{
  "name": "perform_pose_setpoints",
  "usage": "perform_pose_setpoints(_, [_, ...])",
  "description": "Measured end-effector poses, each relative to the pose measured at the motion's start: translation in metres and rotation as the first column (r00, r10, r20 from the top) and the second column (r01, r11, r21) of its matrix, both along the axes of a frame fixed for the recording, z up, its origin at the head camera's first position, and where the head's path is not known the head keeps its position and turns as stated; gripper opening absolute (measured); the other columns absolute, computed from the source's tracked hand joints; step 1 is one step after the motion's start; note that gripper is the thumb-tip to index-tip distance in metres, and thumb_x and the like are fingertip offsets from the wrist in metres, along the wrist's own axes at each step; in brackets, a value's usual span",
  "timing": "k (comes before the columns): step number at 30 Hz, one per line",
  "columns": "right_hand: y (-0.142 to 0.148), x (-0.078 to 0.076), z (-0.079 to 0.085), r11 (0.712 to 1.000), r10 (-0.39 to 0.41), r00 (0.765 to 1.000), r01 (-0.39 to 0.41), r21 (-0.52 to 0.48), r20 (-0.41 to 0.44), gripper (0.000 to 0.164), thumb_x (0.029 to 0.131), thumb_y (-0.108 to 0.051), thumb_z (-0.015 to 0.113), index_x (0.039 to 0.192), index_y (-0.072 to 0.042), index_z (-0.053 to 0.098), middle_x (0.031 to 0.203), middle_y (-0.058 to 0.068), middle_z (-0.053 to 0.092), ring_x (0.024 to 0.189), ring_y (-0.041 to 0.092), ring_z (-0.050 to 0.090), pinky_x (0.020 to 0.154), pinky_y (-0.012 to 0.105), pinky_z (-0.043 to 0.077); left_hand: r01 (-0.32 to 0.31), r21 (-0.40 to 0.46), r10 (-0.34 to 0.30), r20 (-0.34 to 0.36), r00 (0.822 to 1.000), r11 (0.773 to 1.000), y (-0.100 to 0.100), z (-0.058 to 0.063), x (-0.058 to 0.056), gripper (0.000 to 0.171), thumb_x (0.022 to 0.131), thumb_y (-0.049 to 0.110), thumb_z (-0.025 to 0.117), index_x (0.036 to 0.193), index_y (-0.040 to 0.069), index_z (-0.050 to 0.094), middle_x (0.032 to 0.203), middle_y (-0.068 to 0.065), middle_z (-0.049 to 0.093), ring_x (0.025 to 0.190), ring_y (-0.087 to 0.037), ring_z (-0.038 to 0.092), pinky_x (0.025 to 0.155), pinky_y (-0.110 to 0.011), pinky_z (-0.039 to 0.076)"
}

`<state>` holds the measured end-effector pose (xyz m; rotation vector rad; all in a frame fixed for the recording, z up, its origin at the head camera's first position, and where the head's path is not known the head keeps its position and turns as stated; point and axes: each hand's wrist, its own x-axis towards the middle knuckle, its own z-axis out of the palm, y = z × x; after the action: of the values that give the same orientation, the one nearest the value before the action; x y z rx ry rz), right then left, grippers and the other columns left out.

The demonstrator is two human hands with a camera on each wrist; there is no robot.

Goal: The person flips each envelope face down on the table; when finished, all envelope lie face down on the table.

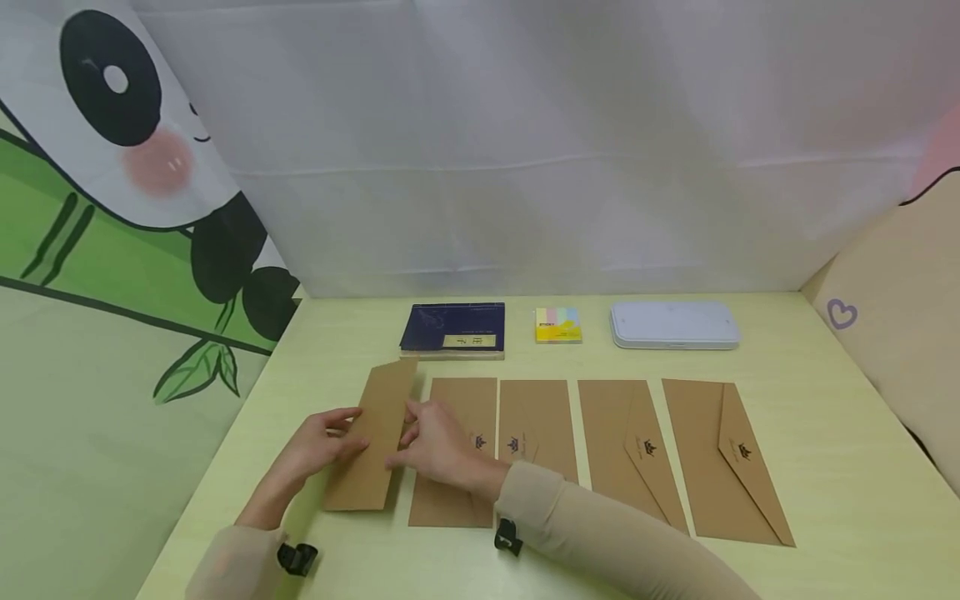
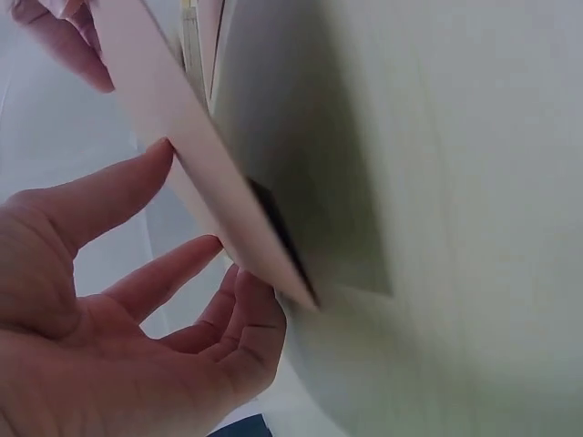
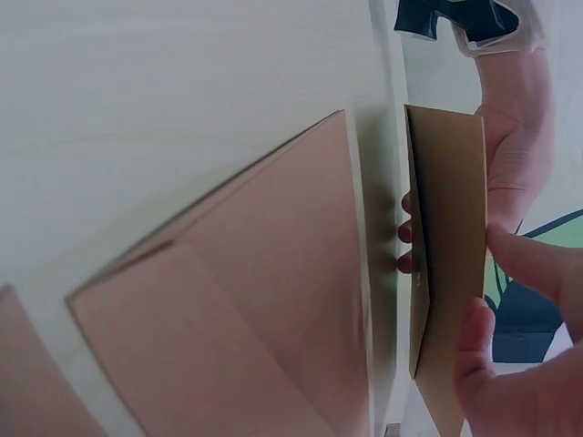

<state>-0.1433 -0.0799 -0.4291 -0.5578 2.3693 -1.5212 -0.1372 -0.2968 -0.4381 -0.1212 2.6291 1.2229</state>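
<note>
A brown kraft envelope [image 1: 378, 437] is held tilted over the left part of the table, its plain face towards the head camera. My left hand [image 1: 318, 446] grips its left edge, with the thumb on one face and the fingers behind, as the left wrist view shows. At the opposite edge my right hand [image 1: 442, 446] pinches the envelope between thumb and fingers. A flap stands slightly away from the body of the held envelope in the right wrist view. Right beside it lies another brown envelope [image 1: 461, 400], partly covered by my right hand and bearing a small dark crown print.
Further right lie three more crown-printed envelopes [image 1: 536, 404] in a row, flaps folded over. Behind them stand a dark blue book [image 1: 450, 325], a pad of coloured sticky notes [image 1: 558, 325] and a pale flat case [image 1: 675, 325]. A white cloth backdrop [image 1: 525, 167] borders the table's far edge.
</note>
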Motion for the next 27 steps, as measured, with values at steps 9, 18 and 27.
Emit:
perform_pose_setpoints(9, [-0.003, -0.005, -0.012, 0.996, 0.003, 0.999, -0.006, 0.084, 0.037, 0.070, 0.059, -0.009, 0.092, 0.117, 0.005, 0.056, 0.070, -0.002, 0.064, 0.059, 0.003, 0.057, 0.053, 0.021, 0.045, -0.019, -0.077, 0.020, 0.010, 1.000, 0.997, -0.001, -0.002, 0.000, 0.063, 0.080, 0.016, 0.077, 0.133, -0.005, 0.051, 0.122, -0.025, 0.053, 0.100, -0.035, 0.053, 0.076, -0.043, 0.049])
perform_pose_setpoints(18, [-0.005, -0.006, -0.016, 0.980, 0.014, 0.999, -0.021, 0.199, 0.038, 0.048, 0.058, -0.015, 0.093, 0.089, -0.004, 0.057, 0.061, -0.006, 0.057, 0.054, 0.007, 0.055, 0.050, 0.023, 0.042, -0.019, -0.135, 0.017, -0.013, 1.000, 0.991, -0.002, -0.004, -0.002, 0.066, 0.077, 0.008, 0.078, 0.132, -0.011, 0.048, 0.116, -0.026, 0.056, 0.095, -0.034, 0.058, 0.070, -0.040, 0.051])
perform_pose_setpoints(27, [-0.009, -0.008, -0.017, 0.952, 0.009, 1.000, -0.013, 0.305, 0.014, 0.047, 0.055, -0.020, 0.094, 0.077, -0.008, 0.056, 0.066, -0.002, 0.054, 0.058, 0.012, 0.049, 0.052, 0.026, 0.042, -0.006, -0.192, 0.001, -0.025, 1.000, 0.981, -0.003, -0.001, -0.001, 0.066, 0.076, 0.007, 0.077, 0.130, -0.016, 0.046, 0.114, -0.029, 0.056, 0.091, -0.034, 0.061, 0.068, -0.040, 0.052])
